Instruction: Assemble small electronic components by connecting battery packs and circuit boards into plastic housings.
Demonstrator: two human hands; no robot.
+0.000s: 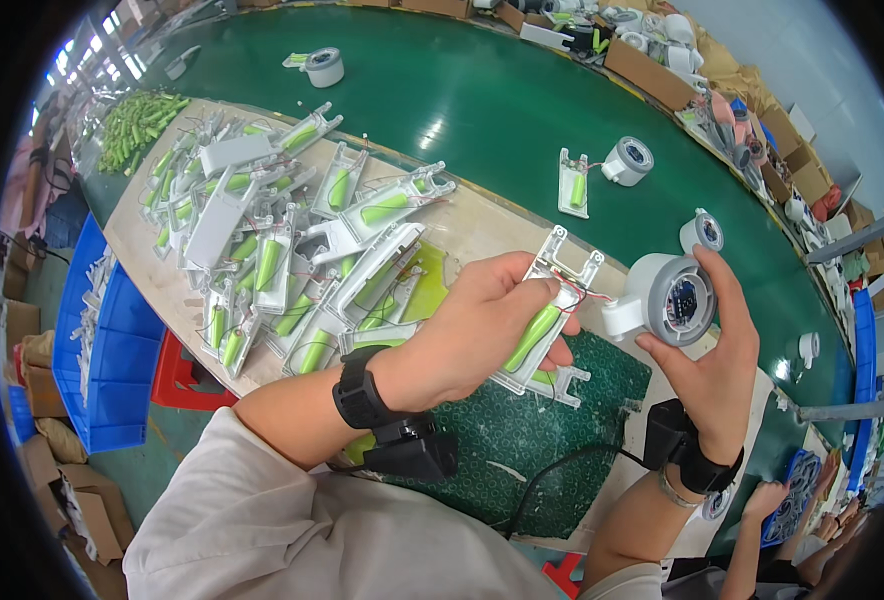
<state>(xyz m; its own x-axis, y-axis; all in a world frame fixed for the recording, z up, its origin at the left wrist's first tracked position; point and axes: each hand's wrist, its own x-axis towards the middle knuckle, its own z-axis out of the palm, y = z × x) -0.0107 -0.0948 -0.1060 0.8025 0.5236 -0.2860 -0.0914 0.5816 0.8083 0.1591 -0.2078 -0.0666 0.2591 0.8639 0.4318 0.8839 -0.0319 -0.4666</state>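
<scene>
Pinched between the thumb and fingers of my left hand [452, 330] is a white plastic handle shell [580, 262] with a green battery cell [534, 337] lying in it. My right hand [714, 375] grips a round white-and-grey housing [646, 282] by its rim, thumb below and fingers on the far side. A dark circuit board [684, 300] shows inside its ring. Thin red wires [592, 293] run from the shell toward the housing's short neck. Another handle shell [568, 390] lies beneath my left hand on the green mat [532, 470].
Many handle shells with batteries [262, 260] are heaped on the table at left. A green conveyor belt [432, 90] carries several round housings, one [702, 232] just beyond my right fingertips. A blue bin [127, 345] stands left. A co-worker's hand [765, 498] is at lower right.
</scene>
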